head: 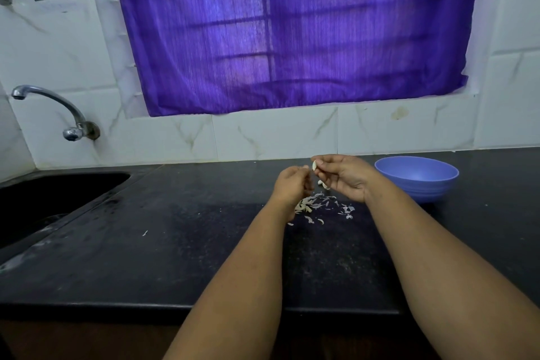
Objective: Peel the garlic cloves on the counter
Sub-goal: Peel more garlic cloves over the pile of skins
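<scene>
The right hand pinches a garlic clove; the left hand, fingers curled, picks at it above peels.

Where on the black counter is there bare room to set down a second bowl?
The wide stretch of black stone counter between the dark sink and the pile of papery garlic skins is bare apart from one stray flake. The near edge is also bare. It is crowded around the skins, both hands and the blue plastic bowl.
</scene>
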### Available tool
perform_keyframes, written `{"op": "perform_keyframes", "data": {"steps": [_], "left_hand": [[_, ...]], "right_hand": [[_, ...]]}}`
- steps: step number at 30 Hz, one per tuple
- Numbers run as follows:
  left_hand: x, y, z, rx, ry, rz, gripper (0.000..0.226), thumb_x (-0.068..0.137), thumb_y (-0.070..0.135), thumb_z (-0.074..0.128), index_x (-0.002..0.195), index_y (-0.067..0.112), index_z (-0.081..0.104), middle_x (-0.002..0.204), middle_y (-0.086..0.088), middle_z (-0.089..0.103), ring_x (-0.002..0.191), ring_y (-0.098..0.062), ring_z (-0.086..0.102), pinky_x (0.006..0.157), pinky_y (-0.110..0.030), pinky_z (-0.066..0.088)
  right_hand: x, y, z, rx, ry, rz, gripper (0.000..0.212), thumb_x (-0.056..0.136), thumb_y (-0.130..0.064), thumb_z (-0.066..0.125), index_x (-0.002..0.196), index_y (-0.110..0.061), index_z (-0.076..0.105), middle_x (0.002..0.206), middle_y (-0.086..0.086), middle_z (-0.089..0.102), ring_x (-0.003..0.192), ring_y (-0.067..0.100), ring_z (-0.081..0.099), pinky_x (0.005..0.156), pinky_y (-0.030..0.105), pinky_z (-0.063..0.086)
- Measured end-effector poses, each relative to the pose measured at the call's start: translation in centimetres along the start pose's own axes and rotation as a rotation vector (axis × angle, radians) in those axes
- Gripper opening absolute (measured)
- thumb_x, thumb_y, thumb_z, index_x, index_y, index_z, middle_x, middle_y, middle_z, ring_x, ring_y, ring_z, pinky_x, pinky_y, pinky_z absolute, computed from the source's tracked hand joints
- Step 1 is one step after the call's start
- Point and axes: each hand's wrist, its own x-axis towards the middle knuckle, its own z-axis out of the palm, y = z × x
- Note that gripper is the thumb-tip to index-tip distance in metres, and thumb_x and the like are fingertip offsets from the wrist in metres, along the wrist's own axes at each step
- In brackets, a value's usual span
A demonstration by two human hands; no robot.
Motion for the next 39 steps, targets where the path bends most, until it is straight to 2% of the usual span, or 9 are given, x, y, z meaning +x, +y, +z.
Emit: {"op": "perform_keyframes", "data": {"steps": [5,8,11,14,16,20,27,34,39], "left_hand": [[0.4,-0.8,-0.3,0.500,0.057,0.072,0.031,0.095,0.022,0.044,0.067,0.011,0.052,0.066,-0.005,0.055,0.062,-0.020,0.048,0.064,-0.032,0.039],[0.7,-1.0,-1.0,0.645,0.123,0.066,0.031,0.090,0.035,0.059,0.068,0.014,0.053,0.069,-0.004,0.057,0.063,-0.019,0.049,0.063,-0.028,0.038],[0.8,-1.3,-1.5,0.795,0.127,0.063,0.015,0.078,0.026,0.077,0.077,0.020,0.064,0.080,0.004,0.063,0.076,-0.012,0.057,0.069,-0.023,0.042],[1.0,-1.4,-1.5,0.722,0.113,0.071,0.027,0.078,0.020,0.079,0.103,0.019,0.069,0.098,0.002,0.067,0.093,-0.014,0.063,0.084,-0.026,0.049],[0.9,-1.3,-1.0,0.530,0.150,0.108,0.020,0.084,0.026,0.073,0.101,0.017,0.069,0.094,0.001,0.069,0.089,-0.015,0.065,0.089,-0.036,0.054],[0.7,-1.0,-0.4,0.335,0.154,0.170,0.018,0.085,0.027,0.074,0.089,0.011,0.070,0.076,0.003,0.067,0.069,-0.009,0.059,0.073,-0.030,0.054],[0.5,-0.6,-0.4,0.107,0.078,0.104,0.006,0.088,0.007,0.068,0.082,0.005,0.069,0.071,-0.005,0.067,0.059,-0.006,0.059,0.062,-0.020,0.050],[0.1,-0.5,-0.4,0.397,0.172,0.208,0.015,0.086,0.013,0.063,0.075,0.007,0.070,0.067,-0.007,0.071,0.063,-0.016,0.069,0.069,-0.034,0.059],[-0.2,-0.1,-0.5,0.481,0.195,0.255,0.018,0.084,0.019,0.065,0.070,0.010,0.071,0.063,-0.005,0.071,0.062,-0.014,0.070,0.067,-0.033,0.060]], "right_hand": [[0.0,0.2,0.1,-0.117,0.025,-0.008,0.014,0.091,0.004,0.057,0.094,-0.004,0.067,0.070,0.006,0.070,0.063,0.011,0.069,0.057,0.016,0.055],[-0.1,0.4,0.1,-0.191,0.061,-0.026,0.013,0.090,0.005,0.058,0.093,-0.004,0.067,0.075,0.009,0.069,0.063,0.012,0.069,0.057,0.016,0.056],[0.1,0.5,0.1,-0.280,0.101,-0.054,0.013,0.090,0.006,0.058,0.098,0.001,0.066,0.084,0.011,0.066,0.071,0.015,0.067,0.062,0.016,0.057],[0.2,0.7,0.0,-0.347,0.135,-0.076,0.018,0.088,0.008,0.060,0.105,0.005,0.066,0.087,0.011,0.066,0.077,0.016,0.064,0.063,0.015,0.056],[0.3,0.7,0.0,-0.362,0.140,-0.085,0.015,0.087,0.007,0.062,0.100,0.003,0.067,0.085,0.010,0.067,0.076,0.015,0.065,0.064,0.015,0.057],[0.3,0.7,-0.1,-0.395,0.143,-0.090,0.012,0.085,0.003,0.066,0.093,-0.005,0.070,0.080,0.007,0.071,0.071,0.010,0.068,0.081,0.026,0.055],[0.2,0.6,-0.1,-0.361,0.115,-0.099,0.012,0.084,0.004,0.067,0.089,-0.007,0.070,0.077,0.009,0.070,0.066,0.009,0.065,0.071,0.020,0.054],[0.5,1.1,0.0,-0.446,0.120,-0.093,0.010,0.084,0.001,0.068,0.088,-0.009,0.070,0.084,0.010,0.071,0.079,0.017,0.065,0.087,0.034,0.053],[0.4,1.2,0.1,-0.515,0.103,-0.111,0.011,0.086,-0.003,0.068,0.089,-0.012,0.072,0.087,0.008,0.072,0.082,0.018,0.068,0.090,0.043,0.050]]}}
